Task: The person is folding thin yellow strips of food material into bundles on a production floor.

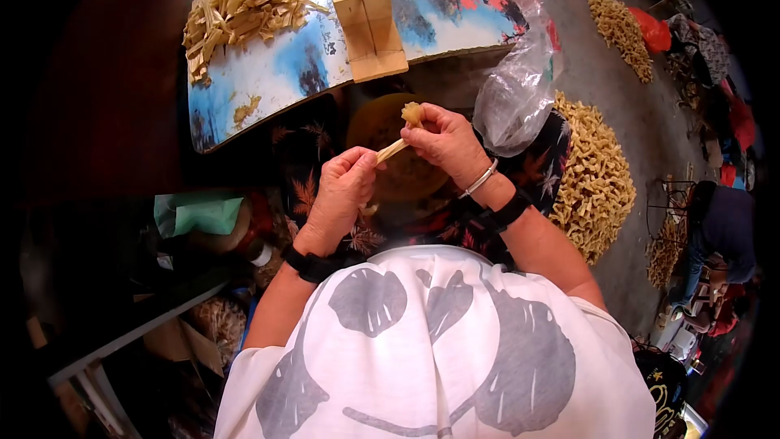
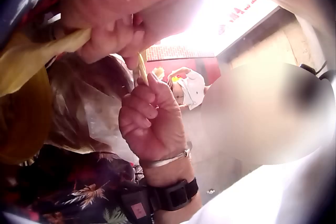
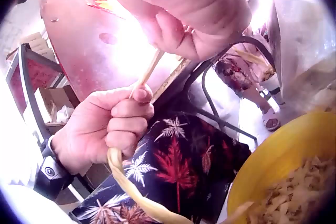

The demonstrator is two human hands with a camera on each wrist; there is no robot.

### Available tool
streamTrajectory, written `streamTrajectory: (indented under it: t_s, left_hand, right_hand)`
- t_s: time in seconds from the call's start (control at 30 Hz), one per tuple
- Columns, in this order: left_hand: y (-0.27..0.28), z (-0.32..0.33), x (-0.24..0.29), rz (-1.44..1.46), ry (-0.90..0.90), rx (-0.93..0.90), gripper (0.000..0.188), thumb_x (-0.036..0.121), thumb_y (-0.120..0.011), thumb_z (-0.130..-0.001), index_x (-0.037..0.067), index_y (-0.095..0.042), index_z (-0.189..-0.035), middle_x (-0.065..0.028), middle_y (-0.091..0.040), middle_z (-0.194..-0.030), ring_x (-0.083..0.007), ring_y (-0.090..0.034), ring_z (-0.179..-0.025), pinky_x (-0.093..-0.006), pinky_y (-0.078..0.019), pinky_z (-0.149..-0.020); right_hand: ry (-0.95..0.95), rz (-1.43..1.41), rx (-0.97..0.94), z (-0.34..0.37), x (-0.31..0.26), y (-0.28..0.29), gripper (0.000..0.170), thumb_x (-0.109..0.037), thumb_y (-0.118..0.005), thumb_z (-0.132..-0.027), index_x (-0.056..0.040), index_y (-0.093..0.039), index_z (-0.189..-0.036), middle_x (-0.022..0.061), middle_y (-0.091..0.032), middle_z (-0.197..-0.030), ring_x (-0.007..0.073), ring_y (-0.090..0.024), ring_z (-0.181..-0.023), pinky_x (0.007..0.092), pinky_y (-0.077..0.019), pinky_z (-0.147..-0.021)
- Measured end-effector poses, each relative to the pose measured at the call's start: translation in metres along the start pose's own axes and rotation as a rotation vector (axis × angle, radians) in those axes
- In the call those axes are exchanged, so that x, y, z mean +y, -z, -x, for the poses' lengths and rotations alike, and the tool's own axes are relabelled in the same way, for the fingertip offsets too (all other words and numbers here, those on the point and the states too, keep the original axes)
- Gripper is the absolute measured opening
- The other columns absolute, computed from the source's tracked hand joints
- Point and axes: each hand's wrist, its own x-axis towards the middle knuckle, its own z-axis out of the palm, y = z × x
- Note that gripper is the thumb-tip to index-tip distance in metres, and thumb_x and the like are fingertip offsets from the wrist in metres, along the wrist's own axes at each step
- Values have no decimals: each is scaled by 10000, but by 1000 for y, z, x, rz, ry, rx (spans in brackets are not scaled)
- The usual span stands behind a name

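Head cam, L fingers [image 1: 363, 161] & R fingers [image 1: 433, 123] clamped on strip [image 1: 392, 151], bowl [image 1: 366, 126] under, plastic [image 1: 512, 110] nr R

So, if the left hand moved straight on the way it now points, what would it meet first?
Most likely the right hand: in the head view, the left hand points up and rightward to it, with the pale strip stretching between them. Exact depth is hard to judge.
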Motion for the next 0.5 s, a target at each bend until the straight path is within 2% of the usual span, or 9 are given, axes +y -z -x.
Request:
streamTrajectory:
  t_s: [0.03,0.07,0.17,0.23,0.3,0.37,0.43,0.47,0.5]
  left_hand:
    - [3,-2,4,32,8,-27,212,223,-575,-999,32,-613,-915,98,-371,-611,-11,-296,-508,-185,-233,-457]
    - [7,-5,7,75,13,-81,178,207,-584,-994,37,-621,-957,99,-390,-616,-11,-307,-508,-179,-239,-463]
    - [-7,-15,36,-179,-139,46,151,194,-604,-983,48,-642,-977,103,-427,-628,-4,-319,-512,-176,-245,-464]
    - [-5,-30,59,-434,-298,73,146,193,-612,-978,56,-662,-979,102,-465,-646,4,-344,-523,-174,-259,-467]
    - [-3,-54,79,-646,-469,188,192,195,-599,-979,38,-679,-903,87,-481,-644,-4,-398,-556,-178,-304,-491]
    - [-5,-75,100,-833,-635,291,216,192,-596,-972,19,-675,-870,47,-499,-629,-35,-419,-567,-214,-341,-509]
    - [-3,-100,111,-892,-671,343,219,193,-599,-967,10,-670,-868,20,-509,-627,-53,-429,-575,-239,-360,-521]
    - [-1,-110,115,-921,-688,367,222,193,-600,-964,6,-667,-868,6,-514,-626,-61,-433,-579,-252,-369,-527]
    - [-1,-119,116,-908,-708,369,217,194,-601,-963,8,-669,-873,1,-515,-627,-63,-437,-585,-255,-375,-532]
  right_hand:
    - [-49,-28,-19,-2,-7,2,110,-163,-689,-901,-93,-622,-953,-66,-550,-731,9,-460,-572,160,-347,-492]
    - [-69,-33,-43,-5,-13,2,131,-185,-693,-911,-85,-628,-964,-60,-555,-730,10,-458,-570,156,-348,-497]
    - [-11,-31,-96,-22,-31,6,147,-212,-680,-934,-79,-630,-972,-49,-569,-736,12,-466,-575,154,-359,-506]
    - [112,54,-67,-38,-47,7,179,-241,-629,-973,-63,-641,-989,-36,-589,-743,19,-492,-592,161,-385,-520]
    - [260,128,9,-59,-59,7,193,-242,-603,-989,-55,-646,-996,-34,-600,-753,24,-508,-600,168,-406,-532]
    - [382,258,128,-80,-68,4,199,-235,-614,-972,-37,-637,-977,37,-631,-726,99,-581,-601,242,-457,-552]
    - [504,385,256,-102,-75,2,207,-227,-626,-956,-20,-627,-958,108,-662,-699,174,-653,-601,316,-507,-572]
    - [565,422,317,-116,-67,4,174,-198,-631,-939,-25,-615,-952,166,-672,-790,301,-675,-692,371,-514,-614]
    - [590,447,350,-123,-67,4,163,-187,-635,-931,-26,-614,-954,170,-672,-813,324,-668,-723,383,-513,-628]
